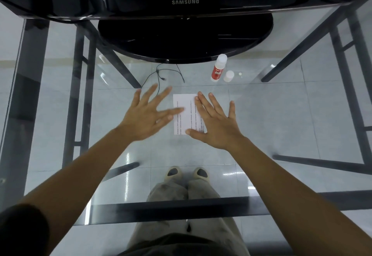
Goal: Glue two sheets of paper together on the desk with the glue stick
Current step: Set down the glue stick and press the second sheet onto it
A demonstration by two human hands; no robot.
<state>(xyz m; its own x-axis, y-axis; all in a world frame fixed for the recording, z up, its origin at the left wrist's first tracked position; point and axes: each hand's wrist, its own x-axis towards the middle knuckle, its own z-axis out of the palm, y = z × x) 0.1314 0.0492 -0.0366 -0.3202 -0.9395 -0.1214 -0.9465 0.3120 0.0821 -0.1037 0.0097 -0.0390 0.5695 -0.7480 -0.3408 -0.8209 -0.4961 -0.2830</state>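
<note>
A small white sheet of printed paper (pixel 188 113) lies flat on the glass desk (pixel 281 115); whether a second sheet lies under it I cannot tell. My left hand (pixel 148 116) is spread, its thumb over the paper's left edge, and looks blurred. My right hand (pixel 216 122) lies flat with fingers apart on the paper's right part. The glue stick (pixel 219 67), white with a red label, stands behind the paper to the right, beyond both hands. A small white cap (pixel 228 76) stands just right of it.
A black Samsung monitor (pixel 185 2) on a round black base (pixel 185 38) stands at the back. Thin black cables (pixel 161 74) lie behind the left hand. Through the glass I see the dark desk frame, the tiled floor, legs and shoes.
</note>
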